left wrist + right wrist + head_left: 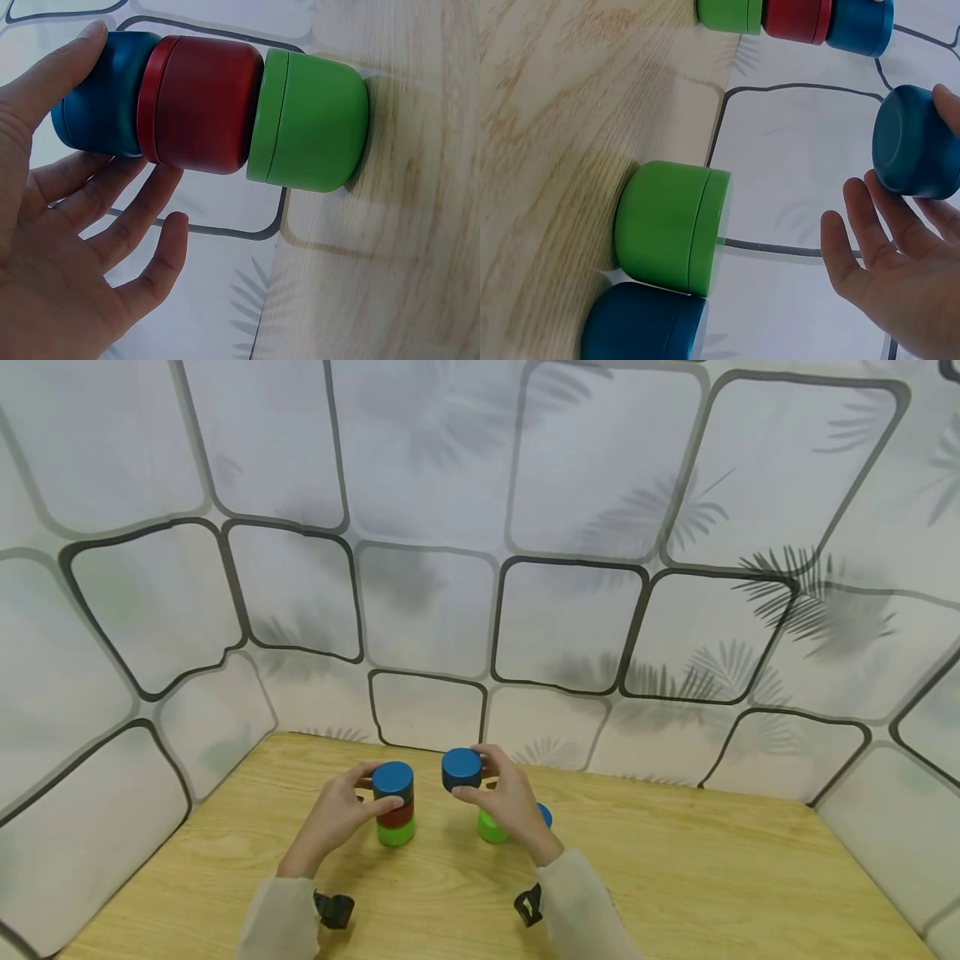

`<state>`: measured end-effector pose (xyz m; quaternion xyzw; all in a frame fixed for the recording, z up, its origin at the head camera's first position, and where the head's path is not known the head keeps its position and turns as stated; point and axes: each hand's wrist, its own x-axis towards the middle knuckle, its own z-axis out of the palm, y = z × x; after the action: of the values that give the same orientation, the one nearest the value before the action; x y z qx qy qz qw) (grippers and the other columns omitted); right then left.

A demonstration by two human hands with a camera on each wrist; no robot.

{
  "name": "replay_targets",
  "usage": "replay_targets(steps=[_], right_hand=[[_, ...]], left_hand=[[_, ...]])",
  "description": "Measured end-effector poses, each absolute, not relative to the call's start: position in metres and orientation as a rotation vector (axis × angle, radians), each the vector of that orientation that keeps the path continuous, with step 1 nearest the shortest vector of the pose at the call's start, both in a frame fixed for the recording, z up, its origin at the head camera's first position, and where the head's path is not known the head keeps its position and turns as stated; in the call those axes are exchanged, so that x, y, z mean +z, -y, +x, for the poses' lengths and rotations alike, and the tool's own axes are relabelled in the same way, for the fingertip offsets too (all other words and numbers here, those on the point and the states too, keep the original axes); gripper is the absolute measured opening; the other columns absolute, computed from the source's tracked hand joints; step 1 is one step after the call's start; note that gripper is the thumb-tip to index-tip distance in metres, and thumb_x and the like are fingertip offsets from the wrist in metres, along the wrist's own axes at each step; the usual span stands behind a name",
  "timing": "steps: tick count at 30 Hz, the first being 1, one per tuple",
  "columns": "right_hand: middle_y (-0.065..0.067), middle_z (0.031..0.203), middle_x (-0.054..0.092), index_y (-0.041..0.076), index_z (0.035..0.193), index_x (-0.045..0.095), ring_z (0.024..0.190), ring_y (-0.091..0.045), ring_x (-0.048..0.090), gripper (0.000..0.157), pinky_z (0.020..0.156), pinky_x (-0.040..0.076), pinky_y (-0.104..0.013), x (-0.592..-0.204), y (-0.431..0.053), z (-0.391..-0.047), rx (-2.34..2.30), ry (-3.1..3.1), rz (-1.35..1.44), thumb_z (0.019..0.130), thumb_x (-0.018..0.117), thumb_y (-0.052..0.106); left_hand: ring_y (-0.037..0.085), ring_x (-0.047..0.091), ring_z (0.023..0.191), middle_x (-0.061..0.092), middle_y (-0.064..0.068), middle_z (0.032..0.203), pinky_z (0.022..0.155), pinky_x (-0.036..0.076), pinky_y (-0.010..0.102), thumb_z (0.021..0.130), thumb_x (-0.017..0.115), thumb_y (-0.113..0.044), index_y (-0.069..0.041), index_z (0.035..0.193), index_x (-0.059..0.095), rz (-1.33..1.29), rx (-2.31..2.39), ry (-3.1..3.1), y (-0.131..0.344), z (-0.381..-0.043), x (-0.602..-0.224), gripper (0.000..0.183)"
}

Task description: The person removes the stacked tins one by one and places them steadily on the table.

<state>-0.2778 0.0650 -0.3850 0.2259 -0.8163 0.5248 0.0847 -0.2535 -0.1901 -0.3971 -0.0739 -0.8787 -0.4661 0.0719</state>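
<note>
A stack of three small lidded tins stands on the table: a green tin (319, 120) at the bottom, a red tin (206, 105) in the middle and a blue tin (112, 97) on top. My left hand (336, 816) pinches the top blue tin between thumb and fingers. To the right, my right hand (508, 797) holds a second blue tin (915, 142) in the air, pinched between thumb and fingers. Below that hand, another green tin (667, 225) sits on the table, close beside a further blue tin (641, 322). The head view shows both partly hidden behind the right hand.
The wooden table (712, 877) reaches back to a pale wall covering (570, 627) with dark outlined shapes and leaf prints. Black wrist devices, a left one (335, 911) and a right one (528, 906), stick out by the sleeves.
</note>
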Motion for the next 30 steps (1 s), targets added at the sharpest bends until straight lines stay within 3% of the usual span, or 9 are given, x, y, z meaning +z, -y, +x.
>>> replay_targets(steps=[6, 13, 30], right_hand=[[-0.02, 0.12, 0.066, -0.002, 0.135, 0.056, 0.108, -0.037, 0.061, 0.057, 0.089, 0.051, -0.057, -0.385, -0.071, -0.277, 1.557, 2.433, 0.66, 0.085, 0.081, 0.008], [-0.016, 0.117, 0.067, -0.002, 0.132, 0.059, 0.105, -0.034, 0.062, 0.055, 0.085, 0.053, -0.048, -0.385, -0.079, -0.278, 1.531, 2.433, 0.633, 0.084, 0.083, 0.007], [-0.015, 0.117, 0.067, 0.0, 0.133, 0.059, 0.106, -0.033, 0.062, 0.055, 0.086, 0.053, -0.048, -0.388, -0.093, -0.277, 1.534, 2.445, 0.586, 0.084, 0.083, 0.007]], left_hand=[[0.042, 0.061, 0.111, 0.064, 0.024, 0.124, 0.086, 0.054, 0.055, 0.09, 0.081, -0.025, 0.005, 0.137, 0.056, -0.237, -1.403, 2.635, 0.189, -0.253, -0.396, 0.062], [0.042, 0.061, 0.112, 0.064, 0.024, 0.124, 0.086, 0.054, 0.055, 0.09, 0.081, -0.025, 0.004, 0.138, 0.056, -0.231, -1.413, 2.637, 0.19, -0.252, -0.396, 0.061], [0.043, 0.061, 0.11, 0.064, 0.025, 0.123, 0.085, 0.054, 0.055, 0.09, 0.081, -0.025, 0.005, 0.138, 0.056, -0.241, -1.413, 2.623, 0.19, -0.252, -0.397, 0.061]])
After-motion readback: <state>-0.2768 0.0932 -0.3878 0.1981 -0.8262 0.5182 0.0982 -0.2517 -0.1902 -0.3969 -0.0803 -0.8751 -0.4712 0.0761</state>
